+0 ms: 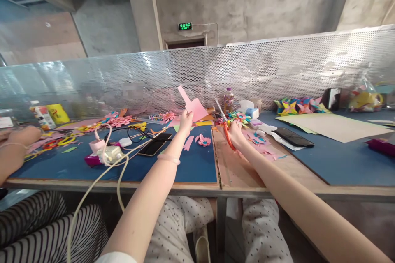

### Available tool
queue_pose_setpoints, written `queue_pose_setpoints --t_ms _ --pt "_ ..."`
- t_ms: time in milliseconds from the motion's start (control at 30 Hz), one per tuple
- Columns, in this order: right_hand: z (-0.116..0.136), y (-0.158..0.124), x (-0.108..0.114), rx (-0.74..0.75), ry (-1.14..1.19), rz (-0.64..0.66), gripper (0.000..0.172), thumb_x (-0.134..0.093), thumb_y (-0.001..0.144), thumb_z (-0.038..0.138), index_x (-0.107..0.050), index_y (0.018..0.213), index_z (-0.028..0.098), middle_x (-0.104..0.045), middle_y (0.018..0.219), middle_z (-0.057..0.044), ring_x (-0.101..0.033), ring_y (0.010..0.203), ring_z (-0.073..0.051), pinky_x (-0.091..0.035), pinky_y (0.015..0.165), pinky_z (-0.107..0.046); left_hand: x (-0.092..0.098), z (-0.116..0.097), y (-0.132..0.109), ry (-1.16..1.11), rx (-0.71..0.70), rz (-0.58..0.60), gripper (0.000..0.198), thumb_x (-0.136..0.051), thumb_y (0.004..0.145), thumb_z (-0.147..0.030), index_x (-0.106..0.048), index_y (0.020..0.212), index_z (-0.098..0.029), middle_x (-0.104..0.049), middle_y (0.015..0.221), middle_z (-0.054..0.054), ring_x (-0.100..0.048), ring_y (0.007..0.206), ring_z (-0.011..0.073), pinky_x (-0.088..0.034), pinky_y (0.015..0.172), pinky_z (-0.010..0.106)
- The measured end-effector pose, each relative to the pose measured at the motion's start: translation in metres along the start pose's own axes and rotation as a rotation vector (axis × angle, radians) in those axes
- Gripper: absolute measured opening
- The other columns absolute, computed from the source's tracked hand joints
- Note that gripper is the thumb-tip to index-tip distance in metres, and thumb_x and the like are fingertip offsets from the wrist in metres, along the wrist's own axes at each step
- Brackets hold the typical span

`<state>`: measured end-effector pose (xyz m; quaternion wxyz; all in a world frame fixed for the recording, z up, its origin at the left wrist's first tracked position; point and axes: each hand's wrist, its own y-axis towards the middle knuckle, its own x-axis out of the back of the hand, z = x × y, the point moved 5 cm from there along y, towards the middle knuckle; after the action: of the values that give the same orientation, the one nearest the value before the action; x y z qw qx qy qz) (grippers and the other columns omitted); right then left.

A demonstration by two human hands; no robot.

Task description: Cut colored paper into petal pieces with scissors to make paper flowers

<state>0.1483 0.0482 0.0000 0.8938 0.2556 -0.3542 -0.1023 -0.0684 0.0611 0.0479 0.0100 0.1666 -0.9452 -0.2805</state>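
Observation:
Raised over the table, my left hand pinches a sheet of pink paper from which a narrow strip sticks up to the left. To its right, my right hand is wrapped round the orange handles of a pair of scissors, whose blades point up and to the left, apart from the paper. Below the sheet, a pink paper flower and pink paper strips lie on the blue mat. More paper flowers and scraps lie near my right hand.
A phone, cables and a power strip lie at left. A co-worker's hands are at far left. A drink bottle stands at the back before a perforated metal screen. A black phone and paper sheets lie right.

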Motion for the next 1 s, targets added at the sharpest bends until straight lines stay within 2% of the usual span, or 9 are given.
queue_pose_setpoints --t_ms 100,200,300,433,567,867,1000 --pt "-0.001 0.000 -0.002 0.001 -0.003 -0.005 0.034 -0.044 0.073 0.053 -0.037 0.075 0.019 -0.050 0.082 -0.008 -0.044 0.083 -0.022 -0.037 0.067 -0.030 -0.001 0.000 -0.002 0.013 0.059 -0.009 0.010 -0.050 0.075 -0.025 -0.051 0.083 -0.018 -0.058 0.072 0.001 -0.058 0.060 0.0127 -0.043 0.048 0.021" --pt "-0.003 0.000 -0.003 -0.044 0.050 0.042 0.032 -0.041 0.075 0.052 -0.038 0.076 0.020 -0.052 0.079 -0.006 -0.046 0.072 -0.019 -0.036 0.062 -0.027 -0.001 0.001 -0.003 0.025 0.091 -0.040 0.009 -0.052 0.076 -0.026 -0.048 0.076 -0.018 -0.053 0.064 -0.001 -0.053 0.051 0.0099 -0.040 0.044 0.019" --pt "-0.007 0.003 -0.002 -0.082 0.018 0.039 0.030 -0.037 0.078 0.049 -0.040 0.073 0.020 -0.054 0.075 -0.006 -0.047 0.064 -0.016 -0.033 0.056 -0.025 0.000 0.000 -0.002 -0.031 0.035 -0.054 0.011 -0.055 0.074 -0.026 -0.050 0.077 -0.017 -0.058 0.072 0.002 -0.057 0.062 0.0122 -0.045 0.051 0.021" --pt "-0.008 0.009 0.000 -0.047 -0.111 0.006 0.026 -0.038 0.077 0.042 -0.042 0.066 0.019 -0.056 0.071 -0.006 -0.046 0.063 -0.016 -0.031 0.054 -0.024 0.000 0.001 0.001 -0.090 -0.036 -0.029 0.018 -0.056 0.073 -0.028 -0.055 0.087 -0.016 -0.063 0.087 0.005 -0.059 0.078 0.0157 -0.047 0.062 0.024" --pt "-0.006 0.009 0.001 -0.013 -0.166 0.039 0.030 -0.039 0.075 0.047 -0.045 0.066 0.019 -0.058 0.070 -0.006 -0.048 0.062 -0.016 -0.030 0.052 -0.023 0.000 0.002 0.004 -0.066 -0.081 -0.007 0.022 -0.055 0.073 -0.031 -0.060 0.086 -0.014 -0.064 0.091 0.007 -0.058 0.083 0.0172 -0.047 0.064 0.024" --pt "0.001 0.004 0.005 0.007 -0.271 0.099 0.037 -0.038 0.075 0.051 -0.054 0.072 0.018 -0.062 0.074 -0.009 -0.055 0.067 -0.019 -0.031 0.052 -0.023 -0.004 -0.006 -0.001 -0.019 -0.052 0.016 0.021 -0.056 0.071 -0.031 -0.063 0.083 -0.015 -0.065 0.089 0.006 -0.057 0.084 0.0182 -0.045 0.070 0.027" --pt "0.000 0.004 0.005 -0.004 -0.286 0.108 0.038 -0.038 0.076 0.051 -0.056 0.076 0.017 -0.063 0.077 -0.010 -0.057 0.070 -0.021 -0.033 0.053 -0.024 -0.004 -0.001 0.001 0.050 0.005 0.026 0.014 -0.056 0.068 -0.025 -0.062 0.077 -0.016 -0.064 0.087 0.004 -0.056 0.084 0.0173 -0.044 0.071 0.027"
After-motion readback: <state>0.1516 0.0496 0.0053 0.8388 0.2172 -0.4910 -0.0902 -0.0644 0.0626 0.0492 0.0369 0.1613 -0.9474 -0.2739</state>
